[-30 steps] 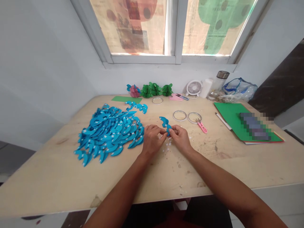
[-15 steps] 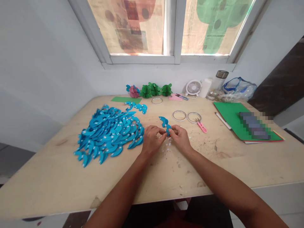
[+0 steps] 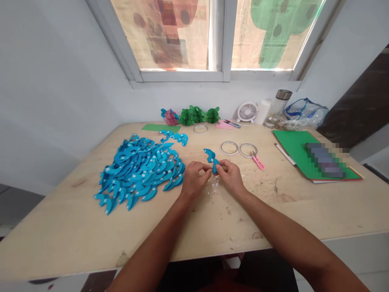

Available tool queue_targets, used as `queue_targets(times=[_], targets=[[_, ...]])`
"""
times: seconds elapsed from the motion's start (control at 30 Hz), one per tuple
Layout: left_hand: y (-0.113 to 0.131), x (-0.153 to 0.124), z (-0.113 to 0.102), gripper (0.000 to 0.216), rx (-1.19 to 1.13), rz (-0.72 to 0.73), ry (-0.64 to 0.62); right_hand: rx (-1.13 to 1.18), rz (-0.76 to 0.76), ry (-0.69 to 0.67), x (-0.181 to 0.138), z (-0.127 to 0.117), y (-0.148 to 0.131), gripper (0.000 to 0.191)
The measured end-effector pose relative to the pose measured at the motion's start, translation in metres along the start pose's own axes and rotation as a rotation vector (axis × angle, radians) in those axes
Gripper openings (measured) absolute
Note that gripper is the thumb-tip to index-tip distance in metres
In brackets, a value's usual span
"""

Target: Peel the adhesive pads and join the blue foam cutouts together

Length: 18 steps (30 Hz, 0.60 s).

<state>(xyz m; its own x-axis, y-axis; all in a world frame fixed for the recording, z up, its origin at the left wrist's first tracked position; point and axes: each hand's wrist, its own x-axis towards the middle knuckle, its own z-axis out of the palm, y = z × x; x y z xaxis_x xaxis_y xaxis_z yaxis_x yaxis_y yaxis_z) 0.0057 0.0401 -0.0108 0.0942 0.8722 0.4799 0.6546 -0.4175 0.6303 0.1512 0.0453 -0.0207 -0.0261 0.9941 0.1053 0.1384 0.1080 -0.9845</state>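
My right hand (image 3: 230, 175) is closed on a curved blue paper piece (image 3: 210, 155) with small white squares on it, pinched between thumb and fingers. My left hand (image 3: 196, 177) is closed in a pinch right at that paper's lower edge; what lies between its fingertips is too small to make out. Tiny white scraps (image 3: 215, 184) are scattered on the table below the fingers. Left of my hands lies a large heap of similar blue paper pieces (image 3: 142, 162), many with white squares. A few more blue pieces (image 3: 179, 138) lie behind the heap.
On the wooden table (image 3: 91, 239) are tape rolls (image 3: 229, 153), pink-handled snips (image 3: 258, 161), a white pen (image 3: 285, 154) and a green folder (image 3: 291, 150) with a blurred object. Along the wall stand green paper shapes (image 3: 186, 117), a small fan (image 3: 247, 112) and a bottle (image 3: 279, 107).
Both hands stay almost in place, with the blue paper piece shifting very slightly between the fingers. Nothing else has visibly moved.
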Motion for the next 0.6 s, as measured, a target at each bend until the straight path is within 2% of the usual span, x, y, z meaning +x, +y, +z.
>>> queue_targets(times=[0.27, 0.6], targets=[[0.002, 0.001, -0.001, 0.012, -0.082, -0.087, 0.011, 0.072, 0.028, -0.002, 0.001, 0.001, 0.000, 0.022], [0.006, 0.005, -0.012, 0.016, -0.109, -0.165, 0.040, 0.264, 0.155, 0.006, 0.006, -0.001, -0.005, 0.025]])
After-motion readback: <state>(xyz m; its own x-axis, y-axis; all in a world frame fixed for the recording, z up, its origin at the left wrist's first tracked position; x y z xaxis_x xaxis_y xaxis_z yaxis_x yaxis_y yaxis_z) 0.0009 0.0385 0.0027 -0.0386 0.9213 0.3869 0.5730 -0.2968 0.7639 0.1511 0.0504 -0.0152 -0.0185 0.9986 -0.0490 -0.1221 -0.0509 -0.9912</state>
